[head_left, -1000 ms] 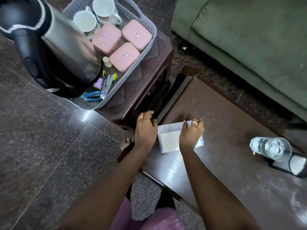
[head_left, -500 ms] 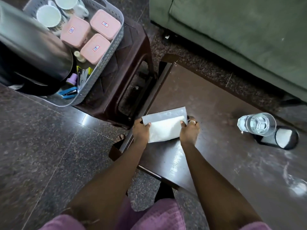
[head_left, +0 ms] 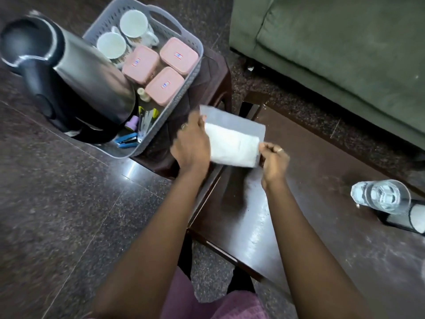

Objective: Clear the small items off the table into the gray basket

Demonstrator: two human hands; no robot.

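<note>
Both hands are on the packet right now. My left hand (head_left: pixel 193 143) is wrapped round its left end, fingers curled under and the back of the hand facing up. My right hand (head_left: pixel 273 160) has the lower right corner pinched between thumb and fingertips, just a small pinch. The packet (head_left: pixel 232 143) is a flat plastic-wrapped thing with something white inside, tilted a bit, sitting between my hands over the far left corner of the table (head_left: pixel 299 238). Can't tell if it's touching the wood or not.

The gray basket (head_left: pixel 184 88) is at about 10 o'clock from the packet, on a dark brown stool (head_left: pixel 213 72) just beside the table. It holds two cups (head_left: pixel 133 23) at the far end, three pink lidded boxes (head_left: pixel 164 85), a big steel kettle (head_left: pixel 87 81) on the left side and a blue stapler (head_left: pixel 126 140) at the near corner.

On the table at 4 o'clock from my hands, well apart from them — a clear glass (head_left: pixel 381 196) just beside a black mesh holder (head_left: pixel 400 223). Green sofa (head_left: pixel 345 54) at 1 o'clock.
</note>
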